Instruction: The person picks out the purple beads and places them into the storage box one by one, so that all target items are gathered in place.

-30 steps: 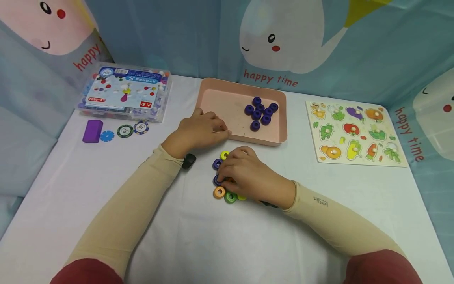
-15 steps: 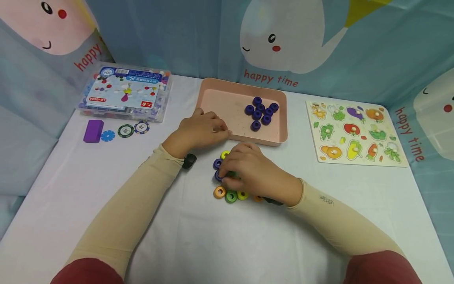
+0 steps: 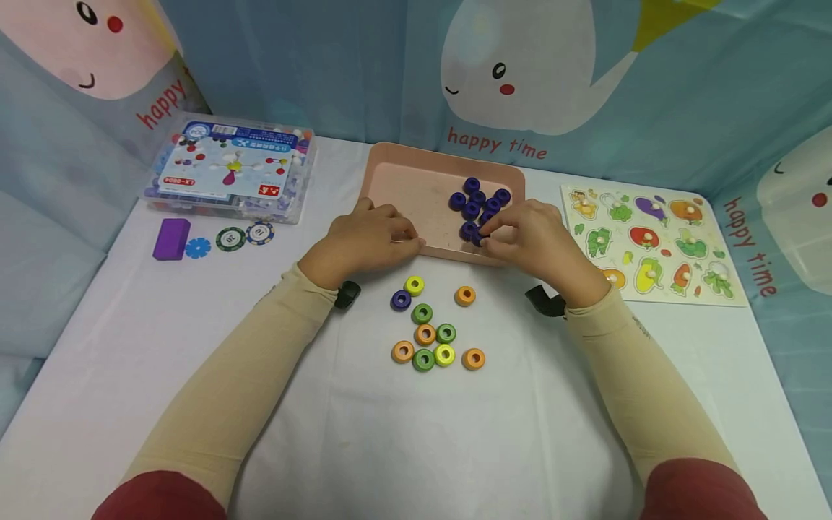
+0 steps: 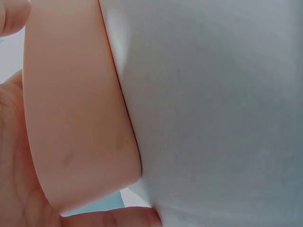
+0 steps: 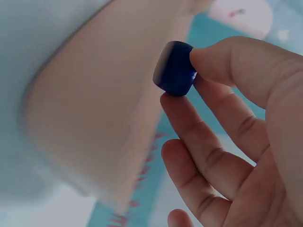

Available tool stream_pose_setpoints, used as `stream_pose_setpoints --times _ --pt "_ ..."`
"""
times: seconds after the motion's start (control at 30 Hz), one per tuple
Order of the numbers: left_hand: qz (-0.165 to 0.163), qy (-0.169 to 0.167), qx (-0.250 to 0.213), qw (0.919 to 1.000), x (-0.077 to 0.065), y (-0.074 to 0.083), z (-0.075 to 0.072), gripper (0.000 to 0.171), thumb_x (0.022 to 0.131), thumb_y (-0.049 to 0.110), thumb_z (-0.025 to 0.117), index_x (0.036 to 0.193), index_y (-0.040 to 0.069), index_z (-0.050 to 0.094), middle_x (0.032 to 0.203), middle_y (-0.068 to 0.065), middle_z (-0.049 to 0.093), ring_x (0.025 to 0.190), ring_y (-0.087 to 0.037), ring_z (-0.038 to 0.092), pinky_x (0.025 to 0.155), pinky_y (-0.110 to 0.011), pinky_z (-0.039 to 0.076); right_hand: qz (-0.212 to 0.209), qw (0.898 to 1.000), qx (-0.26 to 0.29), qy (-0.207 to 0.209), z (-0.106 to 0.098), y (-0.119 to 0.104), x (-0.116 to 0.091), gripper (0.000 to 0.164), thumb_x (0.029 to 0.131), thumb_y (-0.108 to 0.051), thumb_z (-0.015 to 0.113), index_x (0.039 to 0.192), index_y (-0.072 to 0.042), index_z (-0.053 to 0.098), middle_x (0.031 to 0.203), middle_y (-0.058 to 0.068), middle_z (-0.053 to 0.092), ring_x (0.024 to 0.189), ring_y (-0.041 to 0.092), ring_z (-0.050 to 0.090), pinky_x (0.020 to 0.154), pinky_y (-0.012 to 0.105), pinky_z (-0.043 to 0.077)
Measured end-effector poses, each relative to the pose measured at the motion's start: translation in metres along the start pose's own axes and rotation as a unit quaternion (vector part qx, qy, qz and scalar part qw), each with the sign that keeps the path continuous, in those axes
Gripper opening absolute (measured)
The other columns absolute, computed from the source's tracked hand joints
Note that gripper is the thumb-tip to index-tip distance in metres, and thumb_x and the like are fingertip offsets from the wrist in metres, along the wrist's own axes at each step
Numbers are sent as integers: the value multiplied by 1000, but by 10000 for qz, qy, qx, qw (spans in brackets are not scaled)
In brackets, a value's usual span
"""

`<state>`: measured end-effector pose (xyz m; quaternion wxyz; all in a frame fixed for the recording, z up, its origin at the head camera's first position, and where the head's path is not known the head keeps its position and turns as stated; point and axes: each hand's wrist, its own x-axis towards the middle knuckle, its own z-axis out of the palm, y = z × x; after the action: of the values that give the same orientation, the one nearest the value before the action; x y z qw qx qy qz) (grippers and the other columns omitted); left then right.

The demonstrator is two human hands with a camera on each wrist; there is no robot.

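Observation:
My left hand (image 3: 370, 242) holds the near left corner of a shallow pink tray (image 3: 412, 191); in the left wrist view the tray's outer wall (image 4: 80, 113) lies between thumb and fingers. Over the tray's near right part, my right hand (image 3: 542, 245) pinches a dark blue ring-shaped bead (image 5: 180, 71) between thumb and fingertips. Several similar dark blue beads (image 3: 471, 185) lie grouped in the tray's right half. On the cloth in front of the tray are loose beads: one dark blue bead (image 3: 401, 300), yellow beads (image 3: 445, 354), green beads (image 3: 422, 313) and orange beads (image 3: 474, 359).
A clear box of molecule-model pieces (image 3: 227, 166) stands at back left. Before it lie a purple block (image 3: 172, 240), a blue flower-shaped disc (image 3: 198, 248) and two poker chips (image 3: 230, 239). A vegetable puzzle board (image 3: 653, 245) lies at right. A curtain (image 3: 364, 72) hangs behind.
My right hand has lifted a dark blue bead from the group on the cloth and carried it up and right over the tray. My left hand has stayed at the tray's corner.

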<state>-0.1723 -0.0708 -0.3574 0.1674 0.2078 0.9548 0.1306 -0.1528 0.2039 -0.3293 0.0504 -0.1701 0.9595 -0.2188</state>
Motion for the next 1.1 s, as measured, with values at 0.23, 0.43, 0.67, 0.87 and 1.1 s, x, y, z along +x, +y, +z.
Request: stream_pose_setpoints --times 0.23,0.43,0.67,0.87,1.1 --pt "10 -3 8 10000 1 -1 1 49 96 67 42 125 36 67 136 5 56 115 -27 40 84 -52 50 243 9994 116 -198 16 19 13 14 86 -24 77 98 -16 78 99 4 76 104 25 55 108 54 23" --pt "-8 -28 47 10000 1 -1 0 49 96 67 42 125 36 67 136 5 56 114 -26 40 84 -51 49 361 9993 -45 -8 22 26 22 14 89 -26 74 100 -17 77 107 3 72 109 26 55 106 55 22" --pt "-25 -38 5 10000 0 -1 0 49 96 68 43 125 37 67 135 5 56 113 -26 39 83 -50 49 281 9994 -30 195 22 17 15 15 90 -26 74 103 -18 76 112 1 70 112 25 56 107 56 24" --pt "-2 -33 109 9999 1 -4 -1 51 96 69 39 125 37 66 137 5 55 115 -27 39 85 -53 50 -1155 9927 -239 267 22 -36 -8 14 90 -28 76 102 -21 76 107 -5 73 108 20 58 100 48 34" --pt "46 -140 68 9999 3 -5 1 52 96 71 37 126 38 65 138 6 53 114 -26 39 84 -53 50 -2289 9700 -182 -794 45 -74 -16 14 90 -31 76 103 -27 76 114 -15 71 116 15 52 106 47 28"
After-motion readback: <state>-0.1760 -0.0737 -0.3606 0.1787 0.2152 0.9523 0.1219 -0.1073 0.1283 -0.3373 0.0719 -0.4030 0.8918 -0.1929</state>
